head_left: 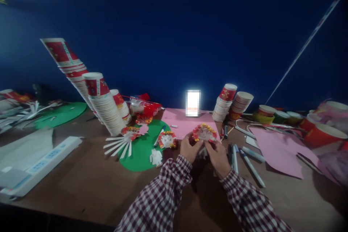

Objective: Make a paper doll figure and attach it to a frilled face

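Note:
A round paper craft (204, 133) with a red and yellow rim and a pale middle is held up above the brown table. My left hand (191, 148) pinches its lower left edge, and my right hand (218, 154) pinches its lower right edge, the thumbs close together. To the left, a similar ringed craft (167, 140) lies on a green paper sheet (138, 161), beside a white cut-out (156, 157). Another craft with white strips (122, 145) fanning out rests at the sheet's left side.
Tall stacks of paper cups (103, 105) lean at the left; shorter cup stacks (224, 102) stand behind my right hand. Markers (251, 166) and pink paper (280, 152) lie right. A white power strip (46, 166) is far left. A blue partition (174, 43) closes the back.

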A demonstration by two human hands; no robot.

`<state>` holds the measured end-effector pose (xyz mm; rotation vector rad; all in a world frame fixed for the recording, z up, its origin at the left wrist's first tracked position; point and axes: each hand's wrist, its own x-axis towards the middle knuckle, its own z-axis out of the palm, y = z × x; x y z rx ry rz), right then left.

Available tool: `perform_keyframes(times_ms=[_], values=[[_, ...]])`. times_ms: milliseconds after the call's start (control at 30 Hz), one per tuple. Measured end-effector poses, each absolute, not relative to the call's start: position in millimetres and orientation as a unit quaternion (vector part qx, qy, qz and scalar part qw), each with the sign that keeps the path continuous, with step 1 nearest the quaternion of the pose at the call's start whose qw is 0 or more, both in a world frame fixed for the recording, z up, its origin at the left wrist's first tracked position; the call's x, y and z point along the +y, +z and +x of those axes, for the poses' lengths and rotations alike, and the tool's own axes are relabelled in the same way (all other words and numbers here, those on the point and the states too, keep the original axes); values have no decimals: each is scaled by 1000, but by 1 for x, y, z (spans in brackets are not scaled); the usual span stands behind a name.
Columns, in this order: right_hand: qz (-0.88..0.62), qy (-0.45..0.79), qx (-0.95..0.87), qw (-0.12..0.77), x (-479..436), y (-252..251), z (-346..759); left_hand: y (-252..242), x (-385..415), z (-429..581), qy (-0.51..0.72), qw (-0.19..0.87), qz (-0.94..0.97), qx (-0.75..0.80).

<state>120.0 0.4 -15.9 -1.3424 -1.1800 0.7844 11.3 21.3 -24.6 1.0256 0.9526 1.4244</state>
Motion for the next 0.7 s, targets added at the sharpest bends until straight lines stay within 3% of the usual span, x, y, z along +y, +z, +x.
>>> perform_keyframes(times_ms=[133,400,500,600,700], values=[[-555,334,-473,597,-2,-5,129,-19,18,11,610,507,449,411],[-478,356,-480,645,60,51,118,5,-24,6,663,331,545,393],[-468,388,-493,622,105,50,90,-3,-32,3,640,197,659,341],[-469,426,-509,583,145,37,56,-11,-30,0,631,131,705,296],[-468,442,-522,560,177,23,27,-14,-24,-1,649,111,664,354]])
